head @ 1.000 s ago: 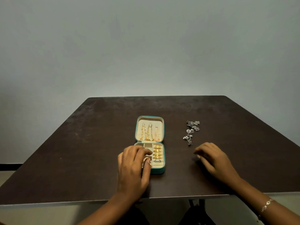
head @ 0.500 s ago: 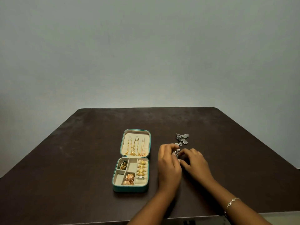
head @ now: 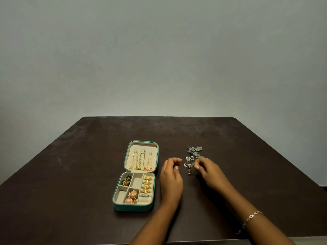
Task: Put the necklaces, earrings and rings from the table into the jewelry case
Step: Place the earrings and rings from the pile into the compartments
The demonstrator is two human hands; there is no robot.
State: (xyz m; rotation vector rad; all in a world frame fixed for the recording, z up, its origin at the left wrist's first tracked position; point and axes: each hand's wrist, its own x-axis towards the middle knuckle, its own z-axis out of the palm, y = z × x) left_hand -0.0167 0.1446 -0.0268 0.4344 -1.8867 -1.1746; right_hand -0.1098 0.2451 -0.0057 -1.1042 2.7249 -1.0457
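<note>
Reaching for the silver earrings (head: 192,157) on the bench (head: 88,156), right of the open jewelry case (head: 132,207): my left hand (head: 171,177) loosely curled, empty; my right hand (head: 210,172) touching them, grip unclear. Tangled, they could snag and drop mid-lift.

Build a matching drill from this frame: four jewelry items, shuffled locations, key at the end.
Items
1. gold necklaces
2. gold rings
3. silver jewelry
4. dome earrings

Locations
A. on the table, right of the case
B. in the lid
C. right-hand strip of the tray
D. near middle compartment of the tray

Pairs: 1-B, 2-C, 3-A, 4-D
</note>
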